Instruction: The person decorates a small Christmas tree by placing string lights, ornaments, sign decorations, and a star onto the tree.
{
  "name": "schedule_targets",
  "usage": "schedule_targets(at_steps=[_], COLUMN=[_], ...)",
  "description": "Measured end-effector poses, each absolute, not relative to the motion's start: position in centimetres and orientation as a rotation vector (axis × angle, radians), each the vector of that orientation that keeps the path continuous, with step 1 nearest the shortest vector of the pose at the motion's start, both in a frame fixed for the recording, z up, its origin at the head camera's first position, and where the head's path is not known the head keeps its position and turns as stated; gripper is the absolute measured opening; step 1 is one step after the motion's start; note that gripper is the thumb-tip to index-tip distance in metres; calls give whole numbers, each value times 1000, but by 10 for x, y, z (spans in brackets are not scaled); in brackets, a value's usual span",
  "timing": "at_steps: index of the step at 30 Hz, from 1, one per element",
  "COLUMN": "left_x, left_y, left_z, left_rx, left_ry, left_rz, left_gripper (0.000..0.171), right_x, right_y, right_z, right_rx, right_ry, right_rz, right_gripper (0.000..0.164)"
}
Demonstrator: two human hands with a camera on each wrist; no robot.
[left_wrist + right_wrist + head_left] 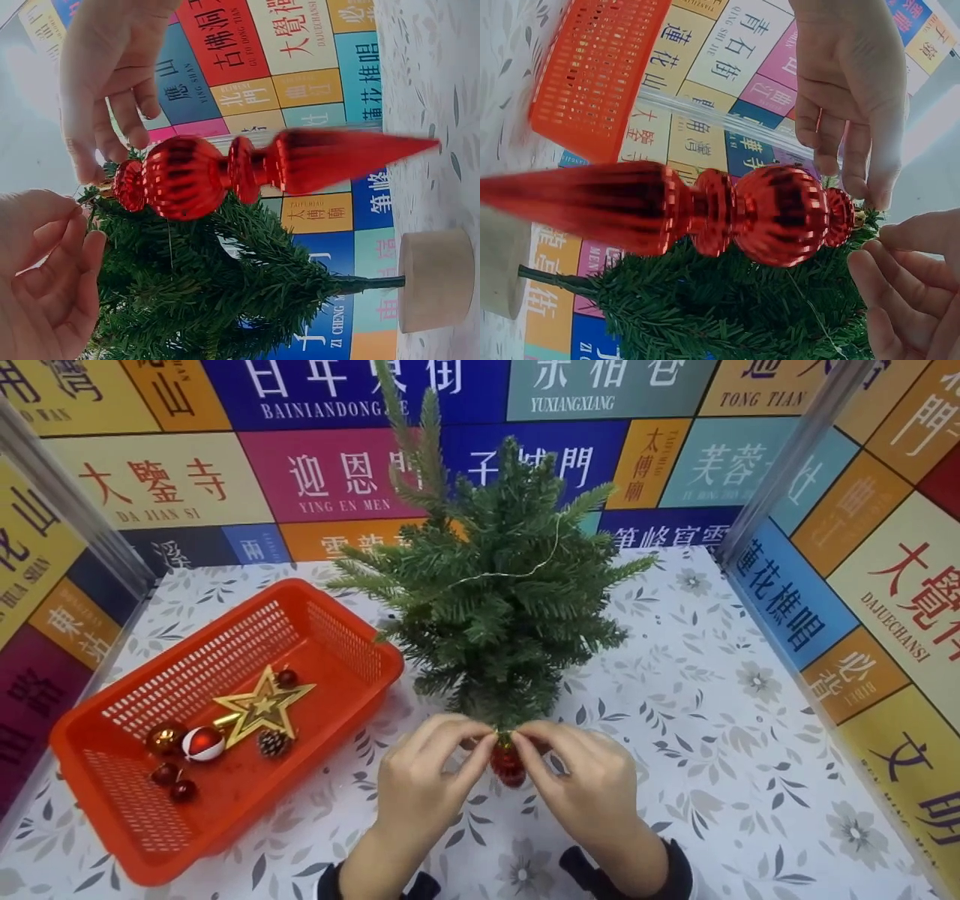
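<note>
A long red, ribbed Christmas ornament (184, 176) with a gold cap (859, 218) hangs point-down below both hands, in front of the tree. My left hand (427, 772) and my right hand (581, 772) meet at its top, thumb and forefinger of each pinching at the cap and its fine hanging loop. Their other fingers are loosely bent. Close behind the fingertips stands a small green artificial Christmas tree (510, 585). The left wrist view shows its round pale base (437, 281). From the head, the ornament's lower length is foreshortened.
Left of the tree, a red plastic basket (225, 840) holds a gold star (262, 706), a red-and-white bauble (202, 743), a pine cone (274, 743) and several small balls. A thin pale wire (499, 575) crosses the branches. Printed panels (180, 480) enclose the leaf-patterned table (720, 780).
</note>
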State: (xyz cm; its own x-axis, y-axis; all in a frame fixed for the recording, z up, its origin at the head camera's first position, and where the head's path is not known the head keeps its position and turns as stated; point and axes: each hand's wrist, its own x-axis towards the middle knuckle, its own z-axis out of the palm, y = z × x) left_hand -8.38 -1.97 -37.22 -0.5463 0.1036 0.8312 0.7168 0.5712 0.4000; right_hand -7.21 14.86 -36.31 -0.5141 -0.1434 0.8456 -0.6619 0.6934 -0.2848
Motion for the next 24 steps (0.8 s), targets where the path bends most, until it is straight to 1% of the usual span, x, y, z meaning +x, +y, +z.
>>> schedule_targets(at_steps=[10, 24], left_x=[-91, -89], left_y=[-18, -19], left_z=[-375, -380], left_rx=[-604, -601], left_ry=[-2020, -2037], left_rz=[-886, -868], left_gripper=[11, 10], right_x=[-75, -74], right_y=[145, 145], right_z=[-360, -362], right_rx=[571, 568], right_ry=[-1994, -2054], right_rz=[647, 623], right_gripper=[17, 7])
